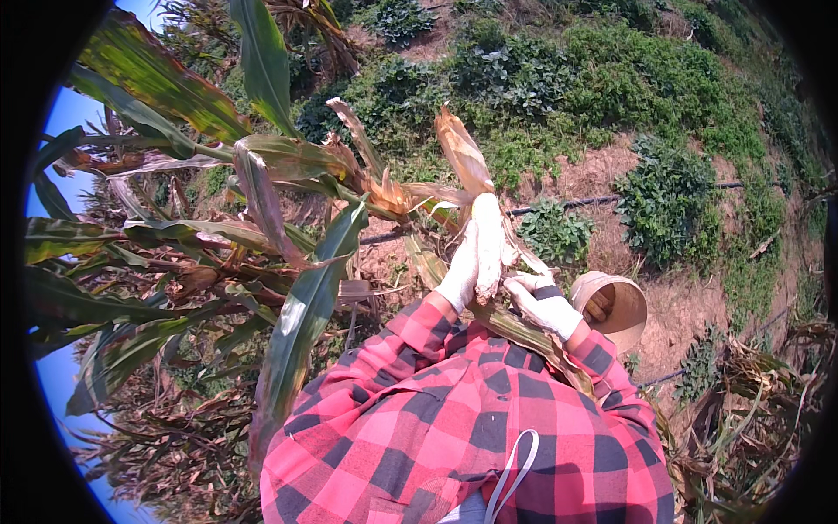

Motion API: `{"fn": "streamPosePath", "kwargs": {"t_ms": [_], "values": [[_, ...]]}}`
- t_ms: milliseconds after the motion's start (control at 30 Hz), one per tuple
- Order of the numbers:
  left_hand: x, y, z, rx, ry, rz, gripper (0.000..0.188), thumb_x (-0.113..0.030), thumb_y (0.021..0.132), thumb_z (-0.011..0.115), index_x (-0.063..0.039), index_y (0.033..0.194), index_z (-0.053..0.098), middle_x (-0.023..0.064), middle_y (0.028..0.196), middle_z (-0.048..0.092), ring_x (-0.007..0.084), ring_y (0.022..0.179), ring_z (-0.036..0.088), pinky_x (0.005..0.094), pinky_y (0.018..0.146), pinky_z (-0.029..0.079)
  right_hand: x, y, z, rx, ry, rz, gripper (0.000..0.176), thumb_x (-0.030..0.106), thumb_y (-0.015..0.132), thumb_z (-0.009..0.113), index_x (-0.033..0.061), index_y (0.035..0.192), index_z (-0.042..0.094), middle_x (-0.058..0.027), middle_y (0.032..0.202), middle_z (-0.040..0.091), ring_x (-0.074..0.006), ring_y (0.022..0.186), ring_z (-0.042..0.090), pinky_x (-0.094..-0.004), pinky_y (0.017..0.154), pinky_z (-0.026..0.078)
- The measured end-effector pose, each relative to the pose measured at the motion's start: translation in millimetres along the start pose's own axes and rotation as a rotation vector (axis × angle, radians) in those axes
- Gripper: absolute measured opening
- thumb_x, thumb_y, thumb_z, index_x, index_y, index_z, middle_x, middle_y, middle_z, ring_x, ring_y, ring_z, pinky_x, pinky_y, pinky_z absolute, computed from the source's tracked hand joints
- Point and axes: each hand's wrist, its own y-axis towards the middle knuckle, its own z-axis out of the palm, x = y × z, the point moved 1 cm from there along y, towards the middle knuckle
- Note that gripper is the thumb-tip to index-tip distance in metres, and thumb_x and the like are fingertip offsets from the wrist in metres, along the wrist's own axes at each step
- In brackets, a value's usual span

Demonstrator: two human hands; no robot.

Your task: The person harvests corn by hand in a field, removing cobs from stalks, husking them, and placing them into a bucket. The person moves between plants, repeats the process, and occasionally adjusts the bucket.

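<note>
A pale ear of corn (488,245) points its narrow, crusty end toward my chest. My left hand (461,268), in a white glove, is wrapped around its left side. Peeled-back dry husk (463,150) stands out beyond the far end of the ear, still joined to the corn stalk (386,206). More husk strips (527,252) hang down the ear's right side. My right hand (545,302), also gloved, has its fingers curled at the lower end of these strips, just right of the ear. Its fingertips are partly hidden.
A whitish bucket (632,304) with several corn ears (597,306) inside is tilted beyond my right wrist. Leaning corn plants with long leaves (308,314) crowd the left. Black hose (589,202) crosses the soil among low green plants (664,203). Dry stalks (753,393) lie at lower right.
</note>
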Motion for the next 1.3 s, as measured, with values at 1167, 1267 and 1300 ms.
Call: {"fn": "streamPosePath", "kwargs": {"t_ms": [1167,1267,1300], "values": [[-33.4,-43.5,9.2,0.063,-0.178,-0.418,0.056,-0.043,0.091,0.061,-0.005,0.131,0.051,0.0096,0.113,0.066,0.018,0.082,0.066,0.0302,0.063,0.055,34.4,61.9,-74.5,-0.316,1.055,-0.03,0.022,0.028,0.095,0.06,0.0126,0.081,0.056,0.008,0.056,0.044,-0.003,0.039,0.032,-0.0195,0.035,0.022],[-29.1,-51.1,4.6,0.058,-0.115,-0.434,0.056,-0.049,0.09,0.06,-0.009,0.129,0.055,0.0052,0.103,0.068,0.0124,0.066,0.064,0.0236,0.052,0.052,23.7,93.4,-116.9,-0.448,1.371,0.024,0.02,0.029,0.095,0.059,0.014,0.084,0.054,0.0095,0.056,0.042,-0.0024,0.037,0.027,-0.0194,0.035,0.018],[-29.5,-50.4,3.6,0.093,-0.118,-0.439,0.056,-0.05,0.09,0.06,-0.01,0.128,0.055,0.005,0.102,0.069,0.0121,0.065,0.064,0.0231,0.051,0.052,14.0,99.8,-117.4,-0.485,1.299,0.137,0.022,0.032,0.096,0.058,0.0135,0.083,0.054,0.0092,0.057,0.043,-0.0028,0.037,0.026,-0.0206,0.034,0.018]]}}
